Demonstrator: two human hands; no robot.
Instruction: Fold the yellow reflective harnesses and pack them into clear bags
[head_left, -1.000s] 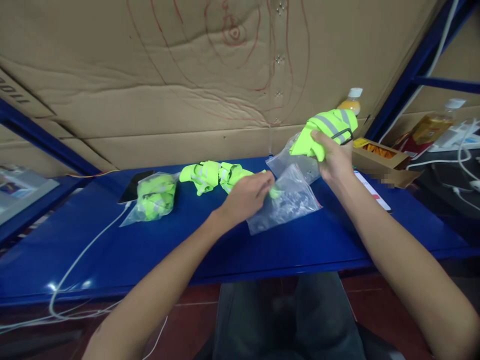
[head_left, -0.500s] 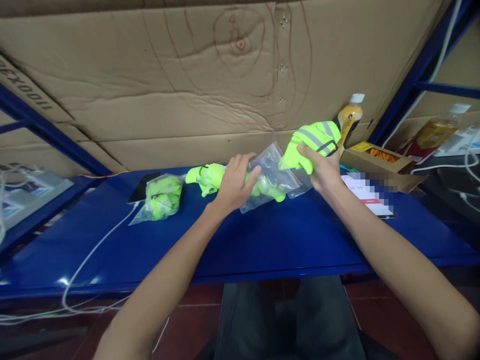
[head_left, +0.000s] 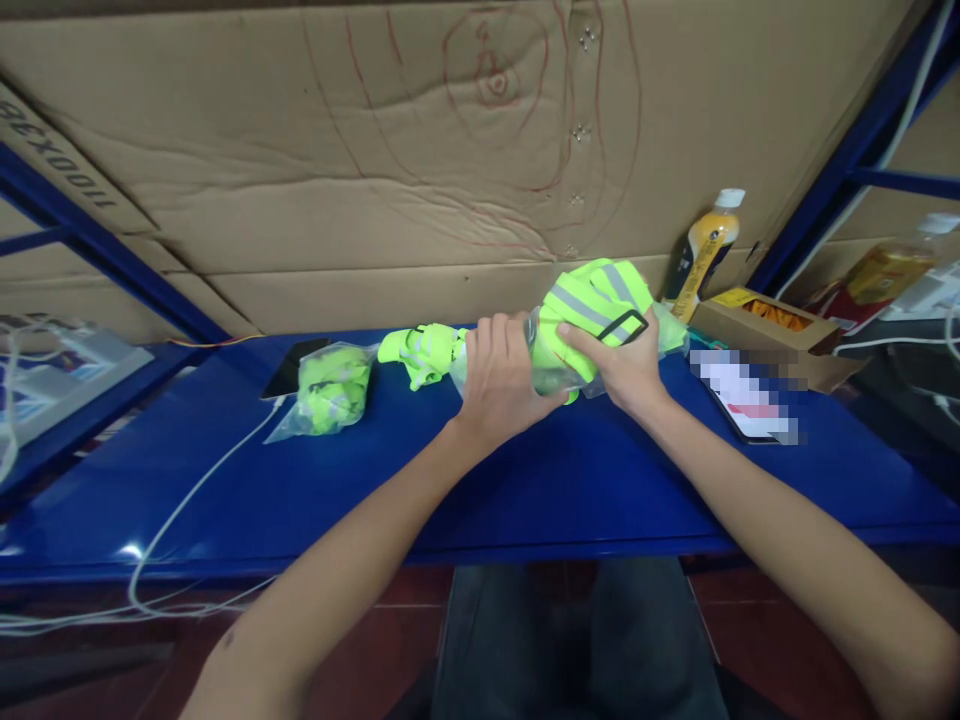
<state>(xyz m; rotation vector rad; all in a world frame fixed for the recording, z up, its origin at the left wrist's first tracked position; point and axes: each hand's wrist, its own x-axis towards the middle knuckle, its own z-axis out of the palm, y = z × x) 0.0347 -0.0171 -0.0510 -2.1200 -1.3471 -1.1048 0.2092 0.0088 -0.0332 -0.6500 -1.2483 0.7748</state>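
Observation:
My right hand (head_left: 630, 365) is closed on a folded neon-yellow reflective vest (head_left: 596, 295) with grey stripes and a black buckle or strap loop. The vest's lower left end sits in the mouth of a clear zip bag (head_left: 559, 379). My left hand (head_left: 501, 375) is wrapped over the bag from the left, fingers bent and thumb along its near side. More neon-yellow reflective fabric (head_left: 424, 350) lies on the table just left of this hand, and part of it is hidden behind the fingers.
A packed bag of neon-yellow fabric (head_left: 334, 390) lies at left beside a dark phone (head_left: 289, 370) with a white cable (head_left: 202, 480). On the right are a drink bottle (head_left: 705, 250), an open cardboard box (head_left: 780, 340) and a lit phone (head_left: 746, 400). A cardboard panel (head_left: 375, 230) stands behind.
My right hand has brought the folded vest left and down into the bag's mouth. The left hand has shifted right and closed more around the bag. The view has turned slightly.

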